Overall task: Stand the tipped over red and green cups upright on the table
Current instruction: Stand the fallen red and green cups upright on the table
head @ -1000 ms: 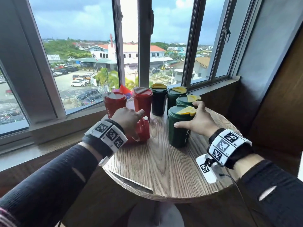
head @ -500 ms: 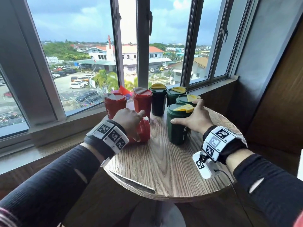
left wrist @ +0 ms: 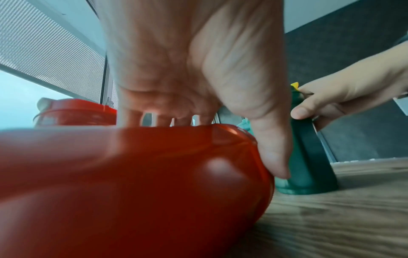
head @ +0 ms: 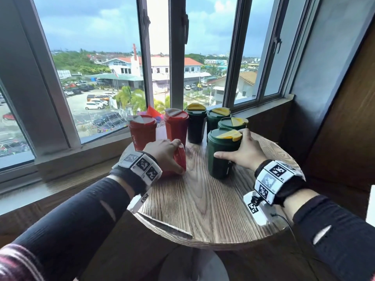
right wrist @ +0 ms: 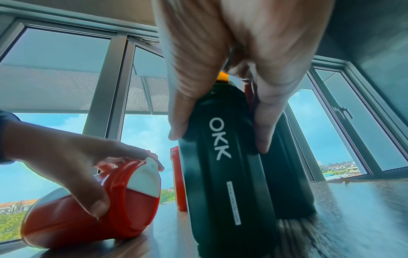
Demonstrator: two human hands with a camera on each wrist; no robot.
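Seven lidded cups on the round wooden bench (head: 203, 209): three red, four dark green.

Two red cups (head: 142, 131) and three green cups (head: 218, 118) stand upright by the window. The third red cup (head: 180, 157) lies tipped on its side under the left hand (head: 164, 154), whose fingers and thumb curl round it near the lid. The nearest green cup (head: 222, 153) stands upright, its body gripped between thumb and fingers of the right hand (head: 246, 151).
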